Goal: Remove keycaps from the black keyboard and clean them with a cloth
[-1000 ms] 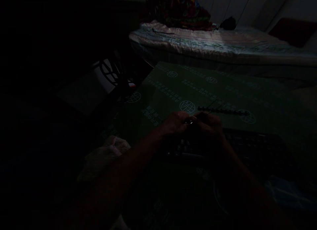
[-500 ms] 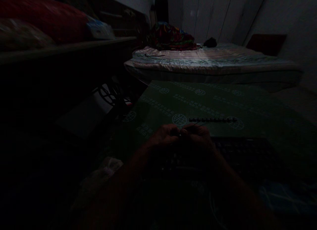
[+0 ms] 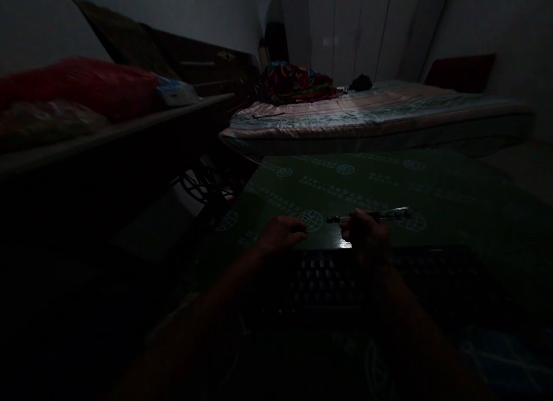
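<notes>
A black keyboard (image 3: 324,277) lies across the green table in front of me, dim in the poor light. My left hand (image 3: 280,233) is at its upper left edge, fingers loosely curled with thumb and forefinger apart; nothing shows between them. Just beyond the keyboard, my right hand (image 3: 366,231) is closed around a thin, shiny tool (image 3: 400,210), whose bright end sticks out to the right; its exact kind is too dark to tell. Behind and under that hand runs a row of small dark pieces (image 3: 333,219), partly hidden by the fingers.
The green table cover (image 3: 276,188) has white globe prints. A bed (image 3: 380,116) with a crumpled patterned blanket (image 3: 298,81) stands behind it. On the left is a shelf (image 3: 173,114) with a red bag (image 3: 95,90). Blue checked cloth (image 3: 505,355) lies at lower right.
My hands have come apart. The right has moved right and forward to the row of dark pieces; the left has stayed near the keyboard's upper left. The view has tilted up slightly.
</notes>
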### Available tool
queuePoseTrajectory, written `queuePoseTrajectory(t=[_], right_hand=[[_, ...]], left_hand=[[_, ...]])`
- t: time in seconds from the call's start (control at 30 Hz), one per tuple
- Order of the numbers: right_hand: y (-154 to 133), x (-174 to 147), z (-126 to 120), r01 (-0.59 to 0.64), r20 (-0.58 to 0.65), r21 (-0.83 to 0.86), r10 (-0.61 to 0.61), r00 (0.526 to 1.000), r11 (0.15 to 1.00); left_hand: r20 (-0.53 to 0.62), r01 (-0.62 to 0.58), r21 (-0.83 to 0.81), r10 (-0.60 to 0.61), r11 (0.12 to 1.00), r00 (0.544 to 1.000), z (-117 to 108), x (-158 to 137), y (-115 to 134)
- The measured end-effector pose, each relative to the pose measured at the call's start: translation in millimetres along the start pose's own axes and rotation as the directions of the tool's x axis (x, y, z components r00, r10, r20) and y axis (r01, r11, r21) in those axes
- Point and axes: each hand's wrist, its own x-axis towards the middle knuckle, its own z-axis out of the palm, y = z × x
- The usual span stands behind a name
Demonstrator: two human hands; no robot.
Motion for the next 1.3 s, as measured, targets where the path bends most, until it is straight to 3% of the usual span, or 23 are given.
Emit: queuePoseTrajectory(t=[0.13,0.27,0.4,0.8,1.3], right_hand=[[-0.4,1.8,-0.3,-0.019,-0.042,0.048,0.021,0.999,0.999],[-2.1,3.3,-1.6,-0.033,-0.094,0.092,0.042,0.995,0.995],[-4.3,5.1,-3.0,-0.052,-0.113,0.122,0.066,0.991,0.991],[-1.0,6.6,-2.6,-0.061,-0.113,0.129,0.076,0.991,0.990],[1.2,7.1,-3.8,-0.045,-0.091,0.109,0.055,0.994,0.993]], left_hand=[[0.065,-0.019,0.048,0.016,0.999,0.998,14.3,32.1,4.7],[0.008,0.028,0.069,-0.029,0.997,1.000,36.0,56.4,-0.3],[-0.030,-0.004,0.159,0.009,0.987,1.000,47.0,66.2,-8.4],[-0.038,-0.003,0.270,0.014,0.963,0.999,44.1,69.7,-28.4],[0.022,0.055,0.067,-0.056,0.996,0.998,44.5,79.0,-17.0]])
